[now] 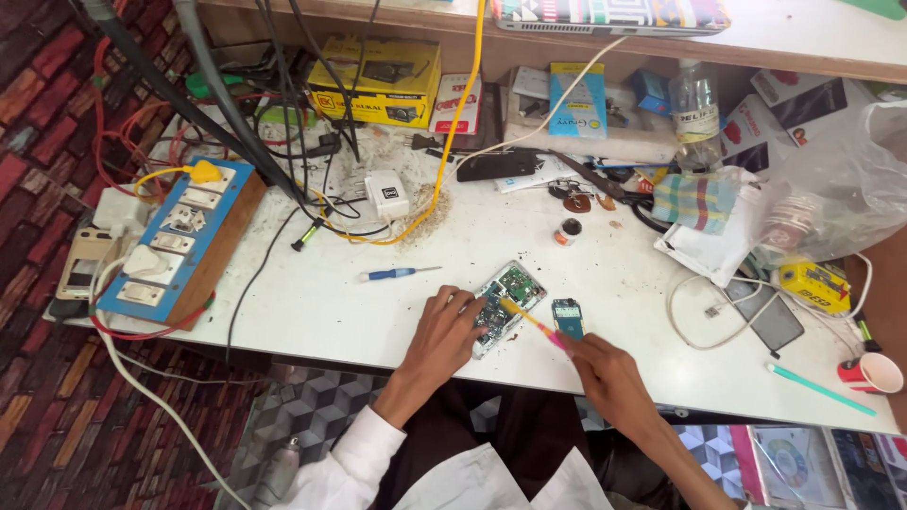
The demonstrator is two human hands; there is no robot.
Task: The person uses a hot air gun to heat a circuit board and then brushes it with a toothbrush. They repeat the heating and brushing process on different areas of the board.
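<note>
White sleeves and my dark lap sit closest to the camera, and from them both forearms reach up onto a white worktable point(321, 312). My left hand point(444, 331) lies with its fingers curled down on the near-left edge of an opened phone point(501, 302), pinning it flat; the green circuit board faces up near the table's front edge. My right hand point(600, 364) is closed around a thin tool with a yellow and pink handle point(531, 321), its tip slanting up and left onto the board. Just right of the phone lies a small teal part point(567, 316), apart from it. I judge I am mid-way through probing or prying on the board, which calls for a steady hold and light pressure at the tip. Further out, a blue-handled screwdriver point(392, 274) lies to the left, then a small round tin point(568, 231). A blue switchboard point(175, 246) sits far left, and tangled cables, boxes and a plastic bag point(841, 189) crowd the back.
</note>
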